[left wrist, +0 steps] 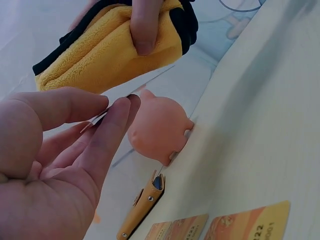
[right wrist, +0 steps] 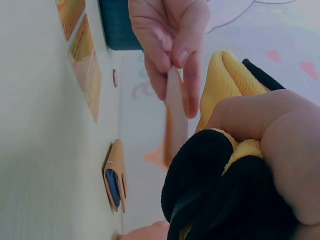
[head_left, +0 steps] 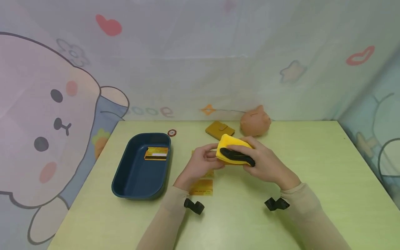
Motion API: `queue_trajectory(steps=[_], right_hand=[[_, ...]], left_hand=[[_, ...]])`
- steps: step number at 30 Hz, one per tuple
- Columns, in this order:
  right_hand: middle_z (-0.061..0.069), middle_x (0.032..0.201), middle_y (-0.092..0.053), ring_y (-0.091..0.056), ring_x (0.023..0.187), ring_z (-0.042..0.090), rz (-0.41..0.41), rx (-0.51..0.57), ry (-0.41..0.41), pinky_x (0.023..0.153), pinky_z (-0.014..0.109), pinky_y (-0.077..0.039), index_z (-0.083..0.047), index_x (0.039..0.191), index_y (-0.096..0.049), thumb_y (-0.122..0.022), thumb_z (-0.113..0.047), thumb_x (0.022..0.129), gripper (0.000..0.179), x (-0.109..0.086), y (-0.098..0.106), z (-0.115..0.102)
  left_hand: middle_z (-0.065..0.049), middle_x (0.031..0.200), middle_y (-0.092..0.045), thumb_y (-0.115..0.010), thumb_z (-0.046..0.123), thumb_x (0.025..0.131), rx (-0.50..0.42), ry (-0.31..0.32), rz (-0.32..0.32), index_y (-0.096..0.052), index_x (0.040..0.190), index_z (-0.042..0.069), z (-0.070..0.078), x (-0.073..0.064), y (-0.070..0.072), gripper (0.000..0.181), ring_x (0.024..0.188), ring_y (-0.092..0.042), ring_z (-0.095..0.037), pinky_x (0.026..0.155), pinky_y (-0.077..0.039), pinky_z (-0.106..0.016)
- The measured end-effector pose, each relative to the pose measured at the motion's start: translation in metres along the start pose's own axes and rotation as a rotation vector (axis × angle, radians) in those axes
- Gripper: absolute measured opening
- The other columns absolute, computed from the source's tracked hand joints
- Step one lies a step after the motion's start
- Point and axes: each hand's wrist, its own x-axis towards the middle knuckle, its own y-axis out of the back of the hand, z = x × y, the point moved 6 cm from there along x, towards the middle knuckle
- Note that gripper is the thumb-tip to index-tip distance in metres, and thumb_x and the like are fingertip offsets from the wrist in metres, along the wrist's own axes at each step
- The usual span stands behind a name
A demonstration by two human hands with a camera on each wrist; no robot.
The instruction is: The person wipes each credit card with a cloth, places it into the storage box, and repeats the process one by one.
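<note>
My left hand (head_left: 200,165) pinches a thin card (right wrist: 175,117) between thumb and fingers; the left wrist view shows it almost edge-on. A folded yellow cloth with black edging (head_left: 229,141) is gripped in my right hand (head_left: 267,161), held above the table beside the card. Whether cloth and card touch, I cannot tell. Below the left hand, several orange-yellow cards (head_left: 201,187) lie in a column on the table, partly hidden by that hand. Another card (head_left: 156,152) lies inside the dark blue bin (head_left: 117,189) to the left.
Along the back of the table are a tan wallet (head_left: 218,129) and a pink piggy bank (head_left: 254,122). A small red and white round chip (head_left: 172,133) lies near the bin's far right corner. A printed curtain (head_left: 200,80) hangs behind the table.
</note>
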Motion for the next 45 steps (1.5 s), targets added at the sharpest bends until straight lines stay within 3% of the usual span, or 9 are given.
queue_trajectory(steps=[7,14,25,35,45], right_hand=[[0.014,0.136,-0.058,-0.062,0.112,0.03,0.001,-0.029,0.018,0.084,0.047,-0.062,-0.03,0.145,-0.061,-0.084,0.006,0.077,0.08,0.002,-0.005,-0.002],[0.016,0.135,-0.057,-0.062,0.111,0.032,-0.008,-0.062,0.016,0.084,0.049,-0.062,-0.029,0.145,-0.062,-0.087,0.006,0.076,0.082,0.002,-0.01,-0.004],[0.016,0.137,-0.057,-0.062,0.112,0.035,-0.001,-0.086,-0.002,0.082,0.052,-0.063,-0.026,0.141,-0.065,-0.089,0.007,0.073,0.08,0.0,-0.004,-0.002],[0.017,0.137,-0.057,-0.062,0.112,0.035,-0.008,-0.087,-0.009,0.084,0.053,-0.062,-0.025,0.14,-0.066,-0.09,0.006,0.073,0.078,0.0,-0.002,-0.001],[0.018,0.134,-0.059,-0.062,0.109,0.035,-0.006,-0.122,0.013,0.083,0.052,-0.062,-0.025,0.14,-0.065,-0.09,0.006,0.073,0.079,0.001,-0.003,-0.003]], left_hand=[[-0.014,0.126,-0.075,-0.078,0.0,0.092,-0.08,-0.036,-0.027,-0.059,0.149,0.013,0.003,-0.001,0.002,0.061,0.111,-0.075,-0.03,0.095,-0.061,-0.04],[-0.014,0.132,-0.071,-0.078,-0.001,0.092,-0.112,-0.063,-0.002,-0.064,0.145,0.014,0.009,-0.003,0.001,0.056,0.111,-0.074,-0.03,0.093,-0.062,-0.042],[-0.019,0.118,-0.07,-0.07,-0.008,0.095,-0.215,-0.054,0.066,-0.063,0.144,0.01,0.016,-0.006,0.004,0.052,0.103,-0.076,-0.029,0.09,-0.063,-0.045],[-0.016,0.111,-0.068,-0.067,-0.01,0.094,-0.223,-0.057,0.082,-0.063,0.144,0.008,0.021,-0.01,0.009,0.053,0.098,-0.077,-0.027,0.089,-0.063,-0.044],[-0.018,0.115,-0.066,-0.066,-0.01,0.095,-0.181,-0.037,0.076,-0.063,0.144,0.011,0.022,-0.012,0.012,0.054,0.097,-0.077,-0.028,0.089,-0.063,-0.044]])
